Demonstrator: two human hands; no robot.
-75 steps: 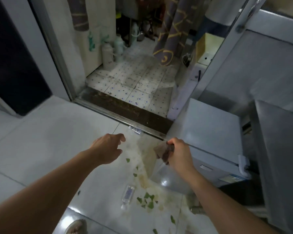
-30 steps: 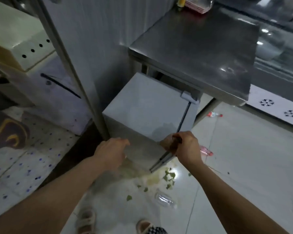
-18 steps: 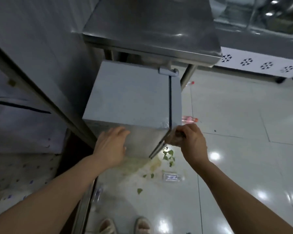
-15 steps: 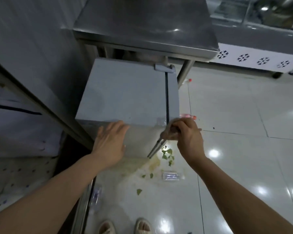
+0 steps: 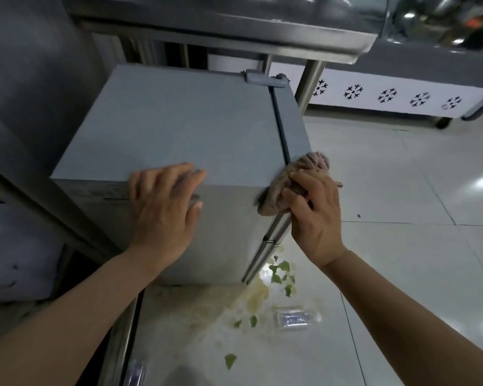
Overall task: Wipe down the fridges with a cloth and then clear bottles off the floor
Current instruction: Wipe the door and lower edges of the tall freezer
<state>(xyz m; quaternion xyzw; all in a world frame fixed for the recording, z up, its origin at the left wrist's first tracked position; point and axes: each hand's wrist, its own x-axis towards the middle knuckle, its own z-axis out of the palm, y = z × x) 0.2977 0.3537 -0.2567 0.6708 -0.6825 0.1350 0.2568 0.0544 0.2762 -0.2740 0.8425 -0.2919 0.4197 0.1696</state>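
Observation:
A small grey fridge [image 5: 179, 121] stands under a steel table. My left hand [image 5: 165, 204] lies flat on the near edge of its top, fingers straight. My right hand [image 5: 315, 213] grips a bunched brownish cloth [image 5: 279, 188] and presses it against the fridge's near right corner, by the door seam. A clear plastic bottle [image 5: 296, 319] lies on the floor below my right arm. Another clear bottle [image 5: 135, 371] shows partly at the bottom edge, by the door track.
The steel table [image 5: 234, 23] overhangs the fridge's back. Green leaf scraps [image 5: 282, 271] and a yellowish spill [image 5: 254, 299] lie on the white tiles by the fridge's foot. A white counter with snowflake vents [image 5: 388, 96] runs along the far right. A steel wall panel [image 5: 25, 79] stands left.
The view turned from the doorway to the small fridge and closed in. My left hand went flat onto the fridge top. My right hand brought the cloth up onto the near right corner.

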